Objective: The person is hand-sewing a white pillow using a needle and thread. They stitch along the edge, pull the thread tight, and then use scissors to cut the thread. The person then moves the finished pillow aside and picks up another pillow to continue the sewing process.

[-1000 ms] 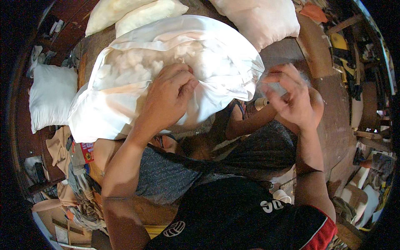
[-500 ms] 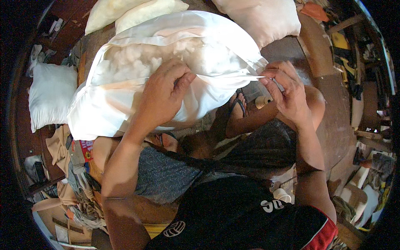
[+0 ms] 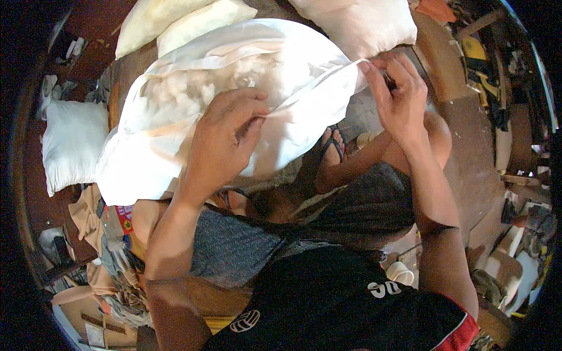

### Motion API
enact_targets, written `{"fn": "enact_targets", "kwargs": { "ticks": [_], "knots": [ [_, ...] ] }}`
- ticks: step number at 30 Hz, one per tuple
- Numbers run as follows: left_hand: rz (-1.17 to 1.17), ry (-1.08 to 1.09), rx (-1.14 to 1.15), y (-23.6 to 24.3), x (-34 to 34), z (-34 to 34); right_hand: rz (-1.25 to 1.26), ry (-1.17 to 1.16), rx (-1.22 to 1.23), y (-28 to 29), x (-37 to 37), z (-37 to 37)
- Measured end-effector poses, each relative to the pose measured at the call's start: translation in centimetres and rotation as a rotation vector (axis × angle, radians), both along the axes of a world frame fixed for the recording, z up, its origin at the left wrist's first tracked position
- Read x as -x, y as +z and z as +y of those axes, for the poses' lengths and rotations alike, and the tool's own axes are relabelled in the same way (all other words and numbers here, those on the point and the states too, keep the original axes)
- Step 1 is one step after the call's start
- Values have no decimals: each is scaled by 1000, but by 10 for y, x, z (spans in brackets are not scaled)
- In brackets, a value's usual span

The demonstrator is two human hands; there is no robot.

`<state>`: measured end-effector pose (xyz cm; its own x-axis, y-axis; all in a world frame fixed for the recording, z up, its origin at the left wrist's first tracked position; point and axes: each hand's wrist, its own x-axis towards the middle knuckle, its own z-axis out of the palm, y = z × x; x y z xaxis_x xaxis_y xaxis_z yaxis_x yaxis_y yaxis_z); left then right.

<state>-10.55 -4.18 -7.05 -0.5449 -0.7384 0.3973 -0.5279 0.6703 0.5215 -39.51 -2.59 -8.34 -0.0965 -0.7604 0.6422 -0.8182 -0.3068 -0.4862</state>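
Observation:
A large white pillow case (image 3: 316,131) lies across the front of my lap, its long side gaping. Fluffy white stuffing (image 3: 202,85) shows through the gap. My left hand (image 3: 225,137) is closed on the near edge of the cloth around the middle of the opening; its fingertips are partly hidden. At the right end, my right hand (image 3: 398,93) pinches the edge of the case between thumb and fingers, drawing the cloth taut between both hands. Whether a needle or thread is in my right fingers I cannot make out.
Filled pillows lie around: a white one (image 3: 76,146) at left, cream ones (image 3: 205,26) at the back and a pinkish-white one (image 3: 363,23) at back right. A thread cone (image 3: 367,139) stands by my right knee. A white cup (image 3: 400,273) lies near my right elbow.
My right hand has moved up and away from me, pulling the case's right edge with it. My left hand has stayed nearly in place.

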Motion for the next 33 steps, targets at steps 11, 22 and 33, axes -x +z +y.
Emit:
{"fn": "enact_targets", "kwargs": {
  "ticks": [11, 22, 33],
  "knots": [
    [-134, -102, 46, 4, 3, 10, -451, 186, 65, -11, 1, -20],
    [-118, -46, 102, 0, 4, 13, -201, 62, -141, -23, 12, -6],
    [-105, 10, 150, 12, 6, 15, -552, 156, -175, -25, 23, -8]
  ]
}}
